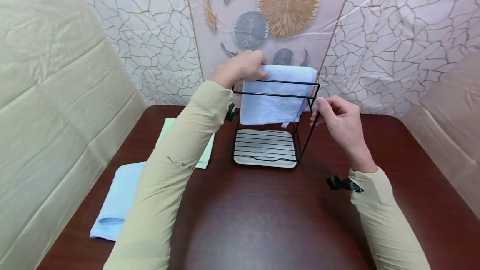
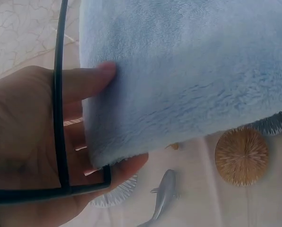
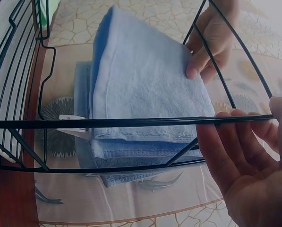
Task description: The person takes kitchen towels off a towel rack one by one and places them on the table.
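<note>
A light blue towel [image 1: 268,111] hangs folded inside the upper part of a black wire rack [image 1: 277,95]. My left hand [image 1: 245,68] pinches the towel's upper left corner; in the left wrist view the thumb [image 2: 91,81] lies on the fuzzy face and the other fingers are behind. A rack wire crosses in front of that palm. At the rack's right side, my right hand [image 1: 341,124] grips the frame near its top corner. The right wrist view shows its fingers [image 3: 221,151] against the bar, with the towel's stacked layers and a white tag [image 3: 74,125] beyond.
Under the rack's bottom wires lies a white tray [image 1: 262,163]. To the left on the dark wooden table [image 1: 243,211] are a pale green cloth [image 1: 205,157] and another folded blue towel [image 1: 120,195], both partly hidden by the left arm. A patterned backdrop [image 1: 157,24] stands behind.
</note>
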Tool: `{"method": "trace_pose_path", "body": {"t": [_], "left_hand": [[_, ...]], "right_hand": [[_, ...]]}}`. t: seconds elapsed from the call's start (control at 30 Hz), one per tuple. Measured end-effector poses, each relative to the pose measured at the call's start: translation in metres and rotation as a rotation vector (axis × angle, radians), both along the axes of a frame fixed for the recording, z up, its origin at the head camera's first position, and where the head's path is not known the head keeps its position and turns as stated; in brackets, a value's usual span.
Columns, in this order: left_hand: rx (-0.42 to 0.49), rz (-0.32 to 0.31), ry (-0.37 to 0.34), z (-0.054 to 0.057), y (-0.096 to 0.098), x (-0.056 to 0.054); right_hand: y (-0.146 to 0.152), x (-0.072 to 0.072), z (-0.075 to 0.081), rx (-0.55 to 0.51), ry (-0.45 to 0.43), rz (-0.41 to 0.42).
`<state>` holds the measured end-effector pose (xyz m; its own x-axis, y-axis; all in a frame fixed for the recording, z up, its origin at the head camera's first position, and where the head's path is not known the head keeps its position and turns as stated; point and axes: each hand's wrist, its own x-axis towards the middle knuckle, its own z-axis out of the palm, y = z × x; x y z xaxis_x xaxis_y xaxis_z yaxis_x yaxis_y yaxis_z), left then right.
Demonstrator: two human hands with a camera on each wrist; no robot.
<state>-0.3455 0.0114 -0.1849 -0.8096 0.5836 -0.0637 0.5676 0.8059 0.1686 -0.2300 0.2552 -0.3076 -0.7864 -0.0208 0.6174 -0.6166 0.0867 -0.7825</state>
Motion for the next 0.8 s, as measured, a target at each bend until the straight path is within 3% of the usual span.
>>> {"method": "trace_pose_path", "body": {"t": [0.37, 0.63, 0.8], "left_hand": [[0.132, -0.026, 0.068, -0.0060, -0.0058, -0.0069], [0.170, 0.008, 0.083, -0.0052, -0.0080, -0.0066], [0.229, 0.033, 0.145, -0.0013, -0.0072, -0.0053]], "right_hand": [[0.0012, -0.0008, 0.0014, 0.008, 0.011, 0.000], [-0.0010, -0.0003, 0.0021, -0.003, 0.006, 0.011], [0.0003, 0.0005, 0.0000, -0.006, -0.006, 0.006]]}}
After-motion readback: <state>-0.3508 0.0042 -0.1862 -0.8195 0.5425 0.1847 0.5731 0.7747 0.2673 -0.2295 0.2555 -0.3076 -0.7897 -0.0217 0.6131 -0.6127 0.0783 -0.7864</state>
